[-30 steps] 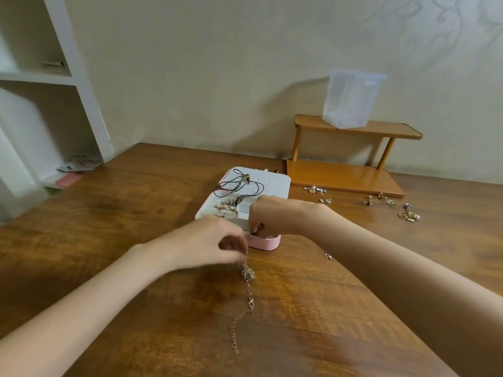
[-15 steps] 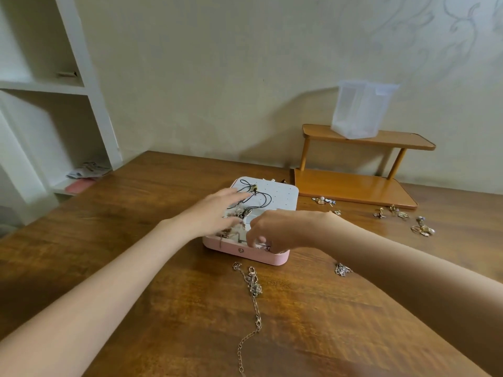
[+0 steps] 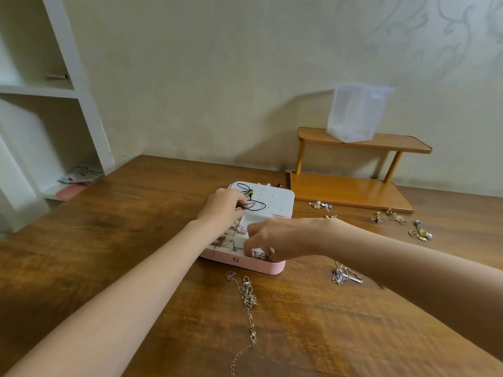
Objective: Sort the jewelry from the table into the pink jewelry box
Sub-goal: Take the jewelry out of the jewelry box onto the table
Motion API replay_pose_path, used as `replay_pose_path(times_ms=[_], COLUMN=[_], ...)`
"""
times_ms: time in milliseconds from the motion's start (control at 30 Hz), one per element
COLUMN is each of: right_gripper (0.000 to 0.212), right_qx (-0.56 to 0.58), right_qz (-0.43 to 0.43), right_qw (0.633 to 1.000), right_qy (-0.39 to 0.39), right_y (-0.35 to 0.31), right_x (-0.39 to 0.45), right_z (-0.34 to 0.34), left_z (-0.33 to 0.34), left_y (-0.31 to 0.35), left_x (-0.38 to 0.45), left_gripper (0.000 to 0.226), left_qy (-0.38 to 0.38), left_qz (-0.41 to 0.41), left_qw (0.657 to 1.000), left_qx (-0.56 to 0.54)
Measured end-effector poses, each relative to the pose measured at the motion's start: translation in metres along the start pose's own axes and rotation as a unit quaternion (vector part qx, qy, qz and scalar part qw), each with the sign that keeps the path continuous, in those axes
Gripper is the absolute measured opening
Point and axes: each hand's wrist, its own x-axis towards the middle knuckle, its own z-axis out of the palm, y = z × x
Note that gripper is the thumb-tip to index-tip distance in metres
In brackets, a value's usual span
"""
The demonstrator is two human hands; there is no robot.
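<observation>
Pink box [image 3: 245, 263] open near mid-surface, white dotted lid panel [image 3: 275, 202] lying flat behind it, black cord [image 3: 251, 204] looped across that panel; left hand [image 3: 221, 206] over the box's back left corner, fingers [image 3: 239, 210] curled down at the cord, seemingly pinching it, though the contact itself hidden under the knuckles; right hand [image 3: 275, 240] low over the front right compartment, fingers [image 3: 251, 244] curled onto a small silvery piece [image 3: 261, 255] sitting at the compartment's edge; more tangled jewelry [image 3: 227, 238] inside the left compartments, partly behind the left wrist. Out on the wooden surface [image 3: 136, 240]: long gold chain [image 3: 247, 303] stretched toward the camera just in front of the box; silver chain with a bar pendant [image 3: 344, 276] just under the right forearm; earrings [image 3: 321, 205] beside the box's right; more small pieces [image 3: 389, 216] and rings [image 3: 420, 232] farther right. Wooden two-tier rack [image 3: 353, 189] against the wall, translucent plastic bin [image 3: 356, 112] on its top tier; white shelving [image 3: 68, 85] at left.
</observation>
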Motion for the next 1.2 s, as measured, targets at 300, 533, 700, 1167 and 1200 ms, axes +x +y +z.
replay_pose_path(times_ms=[300, 533, 700, 1167, 1200], right_gripper=[0.017, 0.010, 0.005, 0.003, 0.004], right_qx=[0.123, 0.482, 0.673, 0.494, 0.478], right_qz=[0.059, 0.185, 0.166, 0.389, 0.407], right_qw=[0.987, 0.805, 0.604, 0.659, 0.667], right_qy=[0.082, 0.291, 0.394, 0.413, 0.403], right_y=[0.011, 0.018, 0.037, 0.088, 0.090], right_x=[-0.002, -0.014, -0.035, -0.142, -0.150], right_z=[0.014, 0.020, -0.013, -0.015, -0.007], left_z=[-0.012, -0.038, -0.056, -0.115, -0.115], left_y=[-0.004, -0.003, 0.012, 0.151, 0.157], left_x=[0.010, 0.004, 0.003, 0.001, -0.002], left_gripper=[0.013, 0.017, 0.015, 0.019, 0.022], left_qy=[0.043, 0.052, 0.037, -0.120, -0.135], left_qz=[-0.060, -0.161, -0.163, -0.020, -0.009], left_qw=[0.992, 0.911, 0.789, 0.494, 0.491], left_qx=[-0.100, -0.376, -0.591, -0.861, -0.861])
